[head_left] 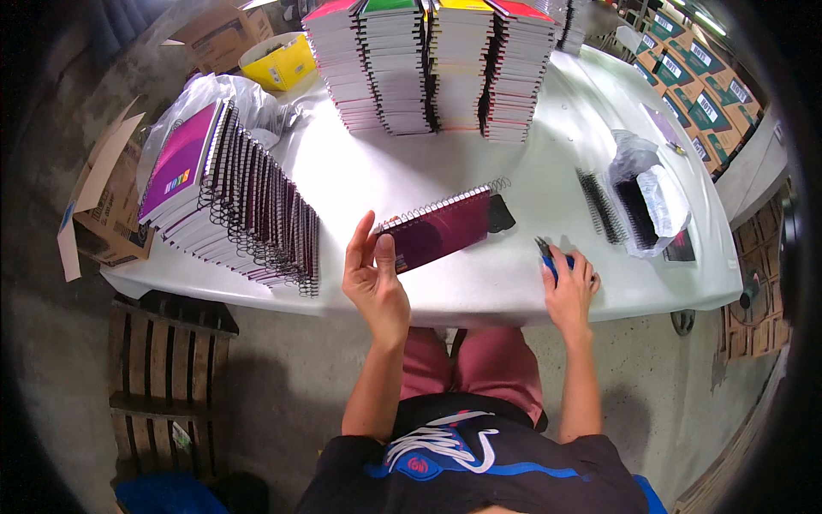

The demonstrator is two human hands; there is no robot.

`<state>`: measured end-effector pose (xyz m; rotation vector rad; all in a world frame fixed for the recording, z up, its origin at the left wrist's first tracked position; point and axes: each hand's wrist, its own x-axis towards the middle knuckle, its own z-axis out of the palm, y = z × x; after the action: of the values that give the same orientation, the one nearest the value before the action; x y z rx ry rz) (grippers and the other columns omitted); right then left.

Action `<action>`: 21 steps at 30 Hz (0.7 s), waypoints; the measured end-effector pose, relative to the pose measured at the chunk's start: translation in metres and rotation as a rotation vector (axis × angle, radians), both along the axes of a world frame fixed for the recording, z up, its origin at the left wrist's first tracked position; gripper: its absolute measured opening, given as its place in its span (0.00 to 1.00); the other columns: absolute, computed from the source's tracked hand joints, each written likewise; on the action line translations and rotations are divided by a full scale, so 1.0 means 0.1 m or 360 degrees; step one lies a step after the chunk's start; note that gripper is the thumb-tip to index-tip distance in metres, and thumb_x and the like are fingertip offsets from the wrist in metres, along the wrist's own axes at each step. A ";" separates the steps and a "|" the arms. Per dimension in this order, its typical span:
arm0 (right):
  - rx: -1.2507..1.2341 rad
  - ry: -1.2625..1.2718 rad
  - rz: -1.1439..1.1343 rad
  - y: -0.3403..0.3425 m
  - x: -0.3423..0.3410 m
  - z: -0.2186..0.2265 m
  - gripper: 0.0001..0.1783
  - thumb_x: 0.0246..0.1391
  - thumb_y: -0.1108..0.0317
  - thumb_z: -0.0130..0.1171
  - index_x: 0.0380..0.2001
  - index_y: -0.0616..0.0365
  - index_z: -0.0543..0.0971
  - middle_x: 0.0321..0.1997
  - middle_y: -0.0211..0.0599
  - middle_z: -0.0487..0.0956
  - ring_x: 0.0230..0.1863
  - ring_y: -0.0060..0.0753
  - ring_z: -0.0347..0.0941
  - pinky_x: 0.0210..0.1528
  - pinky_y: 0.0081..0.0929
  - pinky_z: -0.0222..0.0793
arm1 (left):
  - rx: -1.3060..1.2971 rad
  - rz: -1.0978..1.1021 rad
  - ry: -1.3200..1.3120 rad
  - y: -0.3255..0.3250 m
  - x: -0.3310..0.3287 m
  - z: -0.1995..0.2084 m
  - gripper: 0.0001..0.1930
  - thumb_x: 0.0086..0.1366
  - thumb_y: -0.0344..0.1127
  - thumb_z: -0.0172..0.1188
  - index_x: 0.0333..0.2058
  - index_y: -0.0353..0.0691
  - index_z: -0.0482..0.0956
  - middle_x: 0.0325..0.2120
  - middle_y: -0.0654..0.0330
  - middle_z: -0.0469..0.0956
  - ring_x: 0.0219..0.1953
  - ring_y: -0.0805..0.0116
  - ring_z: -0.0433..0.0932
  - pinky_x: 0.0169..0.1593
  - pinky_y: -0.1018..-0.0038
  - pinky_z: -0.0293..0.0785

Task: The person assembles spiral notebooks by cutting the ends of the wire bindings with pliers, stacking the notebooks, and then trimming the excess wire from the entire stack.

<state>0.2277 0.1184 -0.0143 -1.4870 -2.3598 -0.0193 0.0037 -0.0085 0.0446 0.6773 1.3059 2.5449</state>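
Note:
My left hand [373, 278] grips the near corner of a dark maroon spiral notebook [447, 226] and tilts it up above the white table [479, 287]. Its wire coil runs along the far edge, and a loose end curls out at the right. My right hand [570, 284] rests on the table near the front edge, closed around blue-handled pliers [548, 257] whose dark tips point away from me. Both forearms come up from the lower edge.
A slanted row of bound purple notebooks [231, 201] lies at the left. Tall stacks of notebooks [432, 64] stand at the back. Black wire coils [599, 206] and a plastic bag [651, 201] lie at the right. Cardboard boxes [698, 86] and a wooden pallet [167, 377] surround the table.

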 end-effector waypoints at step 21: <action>-0.1331 0.2379 0.1164 -0.35 -1.05 1.11 0.16 0.54 0.73 0.58 0.46 0.63 0.74 0.31 0.24 0.74 0.31 0.13 0.68 0.33 0.10 0.63 | 0.0073 0.0224 0.0934 -0.55 0.03 0.63 0.12 0.63 0.25 0.53 0.45 0.30 0.70 0.45 0.46 0.72 0.45 0.63 0.74 0.49 0.71 0.70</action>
<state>0.1227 0.0830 0.0966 -0.2922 -1.3624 1.7011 0.0064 -0.0640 0.1076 1.4715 1.4994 2.5895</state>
